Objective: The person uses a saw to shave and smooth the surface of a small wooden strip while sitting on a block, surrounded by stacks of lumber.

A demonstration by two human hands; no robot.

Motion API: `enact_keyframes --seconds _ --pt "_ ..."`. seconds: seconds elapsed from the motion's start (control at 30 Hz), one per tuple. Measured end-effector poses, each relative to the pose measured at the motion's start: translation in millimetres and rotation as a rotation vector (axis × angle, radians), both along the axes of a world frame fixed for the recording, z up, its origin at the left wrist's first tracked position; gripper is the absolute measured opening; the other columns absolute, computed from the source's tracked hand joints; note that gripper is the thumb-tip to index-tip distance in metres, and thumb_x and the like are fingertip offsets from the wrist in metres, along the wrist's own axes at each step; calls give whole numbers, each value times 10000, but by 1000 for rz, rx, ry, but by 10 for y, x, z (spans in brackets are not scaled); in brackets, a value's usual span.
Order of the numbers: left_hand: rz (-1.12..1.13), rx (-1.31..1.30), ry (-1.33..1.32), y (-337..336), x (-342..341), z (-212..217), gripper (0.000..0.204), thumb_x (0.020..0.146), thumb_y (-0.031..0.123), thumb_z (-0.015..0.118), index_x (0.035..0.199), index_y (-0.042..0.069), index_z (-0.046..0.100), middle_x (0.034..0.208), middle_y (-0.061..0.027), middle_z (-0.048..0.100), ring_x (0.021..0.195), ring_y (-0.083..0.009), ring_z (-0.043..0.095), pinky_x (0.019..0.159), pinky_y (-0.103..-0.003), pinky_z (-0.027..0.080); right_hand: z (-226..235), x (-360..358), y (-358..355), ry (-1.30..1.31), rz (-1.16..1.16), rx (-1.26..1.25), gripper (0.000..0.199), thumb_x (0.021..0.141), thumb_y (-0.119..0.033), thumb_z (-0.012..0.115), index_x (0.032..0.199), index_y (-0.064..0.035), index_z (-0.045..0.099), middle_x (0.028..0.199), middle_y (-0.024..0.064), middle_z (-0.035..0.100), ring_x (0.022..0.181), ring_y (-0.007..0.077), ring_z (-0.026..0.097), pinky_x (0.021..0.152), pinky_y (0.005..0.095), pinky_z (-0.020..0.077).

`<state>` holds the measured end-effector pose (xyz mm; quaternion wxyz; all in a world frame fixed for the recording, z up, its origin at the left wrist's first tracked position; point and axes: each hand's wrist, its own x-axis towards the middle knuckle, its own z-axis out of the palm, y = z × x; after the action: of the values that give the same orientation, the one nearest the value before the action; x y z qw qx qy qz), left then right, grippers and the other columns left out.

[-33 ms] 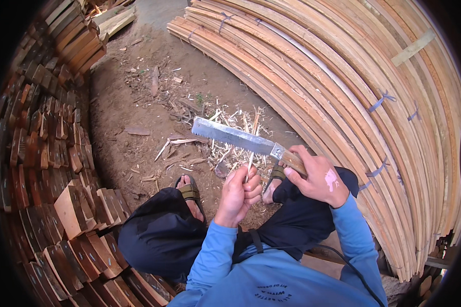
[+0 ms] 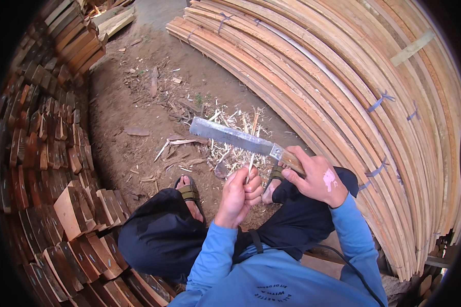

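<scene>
My right hand (image 2: pixel 318 176) is closed round the wooden handle (image 2: pixel 293 162) of a hand saw. The saw blade (image 2: pixel 230 137) points out to the left, its toothed edge on the side toward me. My left hand (image 2: pixel 242 193), closed in a fist, grips a thin pale wooden stick (image 2: pixel 250 166). Only the stick's upper end shows above the fingers; the rest is hidden in the fist. That tip lies at the toothed edge near the handle end; whether they touch, I cannot tell.
Wood shavings (image 2: pixel 225 155) litter the dirt floor (image 2: pixel 123 102) beyond my sandalled feet. Long bundled wood strips (image 2: pixel 312 77), tied with bands, are stacked along the right. A tall stack of short cut timber (image 2: pixel 41 169) stands close on the left. A dark cord (image 2: pixel 338 253) crosses my blue shirt.
The saw and my right hand have shifted very slightly to the left. My left hand and the stick have hardly moved.
</scene>
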<state>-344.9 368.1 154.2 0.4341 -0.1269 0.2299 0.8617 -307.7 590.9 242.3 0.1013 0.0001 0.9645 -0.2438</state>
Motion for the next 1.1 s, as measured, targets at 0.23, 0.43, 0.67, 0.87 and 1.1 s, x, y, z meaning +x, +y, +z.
enact_keyframes --seconds 0.23,0.43,0.67,0.87,1.1 --pt "-6 23 -30 0 13 -7 302 1166 295 381 916 136 441 657 88 289 514 -31 231 443 -233 195 -25 -13 -31 128 53 -108 426 933 -138 705 1292 8 528 850 288 673 814 505 678 713 547 527" --pt "10 32 -20 8 19 3 308 1170 299 388 920 132 454 663 85 298 519 -28 237 445 -226 202 -70 -17 -92 158 -13 -62 361 969 -178 704 1228 12 539 798 284 657 796 503 678 700 565 517" --pt "64 7 -50 -20 7 -43 302 1175 282 373 924 138 458 672 82 325 522 -30 245 447 -227 207 -158 7 -89 78 12 63 347 1059 -310 662 1016 7 530 706 273 639 718 501 667 633 575 497" --pt "15 150 -89 -29 52 -35 308 1187 294 352 942 138 459 680 81 331 521 -36 245 459 -225 212 -54 41 -75 56 65 94 403 1045 -374 672 918 -5 570 612 253 596 632 493 642 581 556 490" --pt "11 238 -114 -9 118 -2 308 1193 334 368 978 135 463 678 77 314 517 -35 236 428 -218 185 -93 -9 76 56 25 136 448 1021 -436 690 837 -34 617 593 252 568 617 489 626 571 545 478"
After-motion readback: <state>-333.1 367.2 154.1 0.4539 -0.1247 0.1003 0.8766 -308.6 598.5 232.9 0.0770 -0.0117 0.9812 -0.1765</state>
